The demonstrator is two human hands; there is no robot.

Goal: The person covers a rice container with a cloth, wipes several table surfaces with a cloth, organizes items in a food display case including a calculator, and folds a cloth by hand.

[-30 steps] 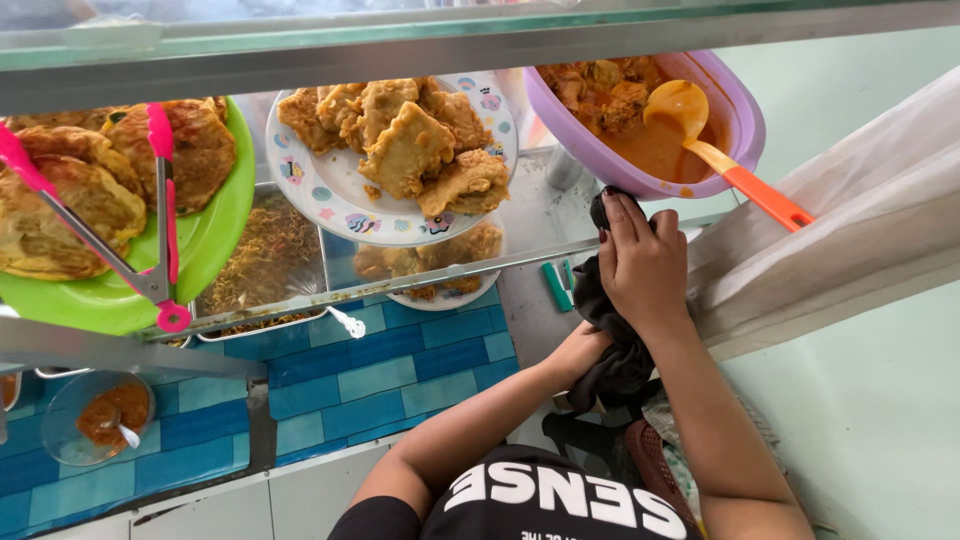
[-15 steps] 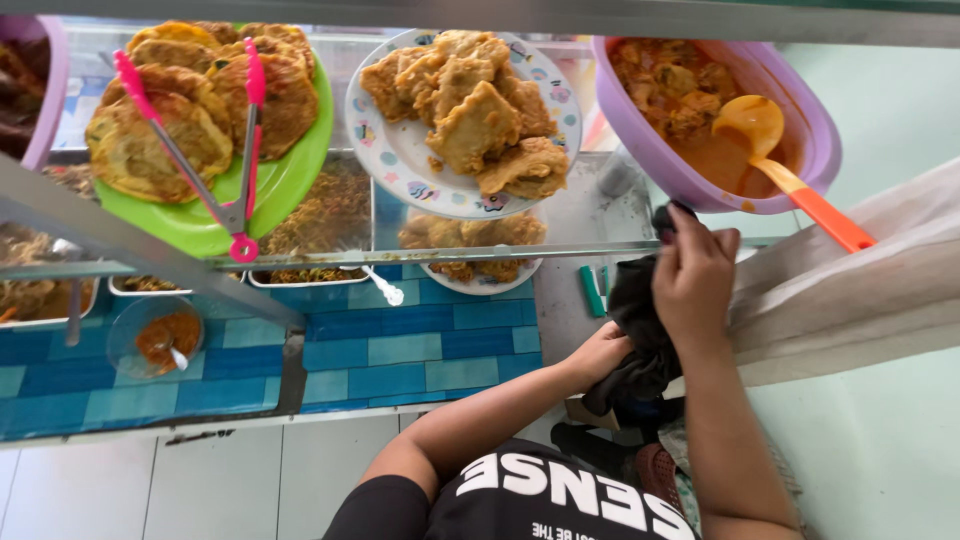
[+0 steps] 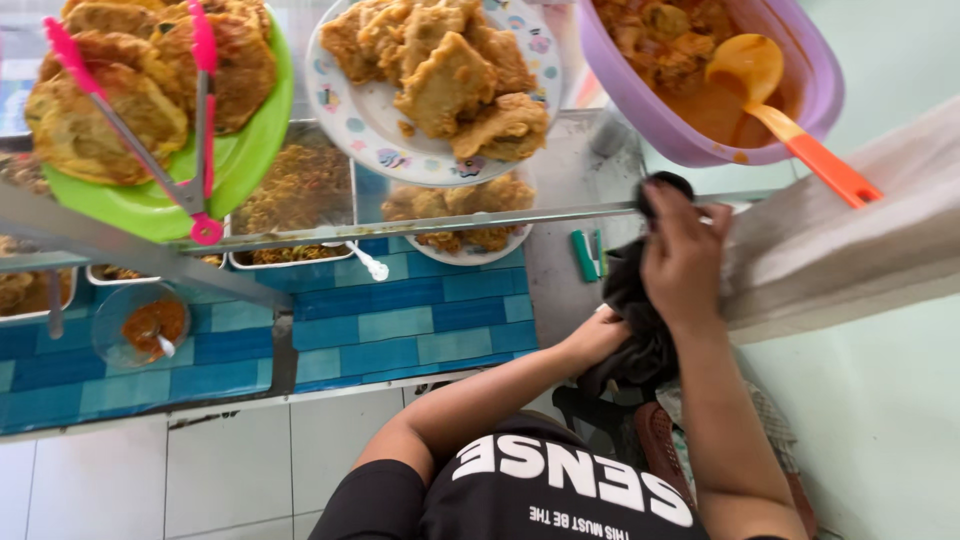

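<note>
Right of centre, the right hand (image 3: 685, 255) presses a crumpled black cloth (image 3: 635, 310) against the metal shelf edge (image 3: 440, 225), fingers closed over it; the left hand (image 3: 595, 335) grips the cloth's lower folds (soft, bunched fabric). Above sit a round floral plate of fritters (image 3: 440, 70) and a purple bowl (image 3: 690, 130).

Food dishes sat in a row on a glass shelf (image 3: 580, 170), above a tiled counter (image 3: 400, 330).

A plate (image 3: 250, 170) with tongs (image 3: 190, 150) lay left, a plate of fritters (image 3: 440, 80) in the middle, and a bowl (image 3: 690, 140) holding a ladle (image 3: 780, 120) right. The right hand (image 3: 685, 260) pressed a cloth (image 3: 630, 300) against the shelf edge below the bowl, the left hand (image 3: 595, 335) beneath it.
</note>
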